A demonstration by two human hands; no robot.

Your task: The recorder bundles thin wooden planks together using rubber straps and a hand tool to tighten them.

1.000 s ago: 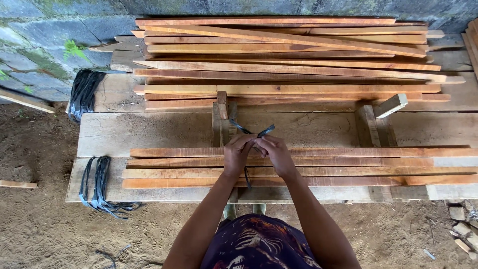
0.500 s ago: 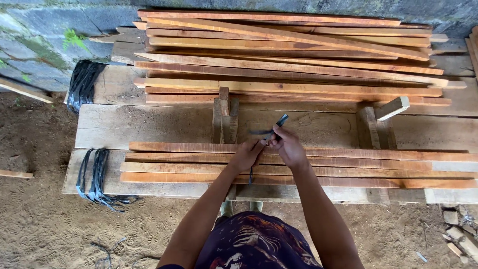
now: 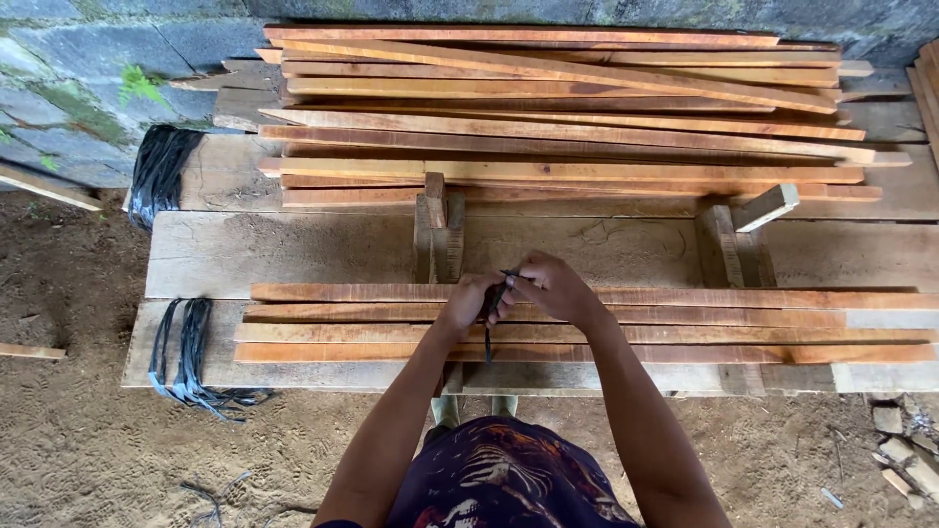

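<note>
Here both hands, left (image 3: 468,302) and right (image 3: 550,286), pinch a limp black strap (image 3: 492,305) over stiff slats (image 3: 685,323), probably best gripped near its ends.

Left hand (image 3: 468,301) and right hand (image 3: 551,286): one second ago pressed together on near slat bundle (image 3: 587,323), two loose ends of black strap (image 3: 492,298) splayed up toward 12 o'clock. Half second ago: right hand raised, one strap end drawn out toward 1 o'clock. Now: both hands closed in on strap between them, fingertips meeting; splayed ends no longer projecting, only short piece showing at knuckles plus tail hanging toward 6 o'clock across slats. Head camera shifted slightly; bench sits lower in view.
</note>
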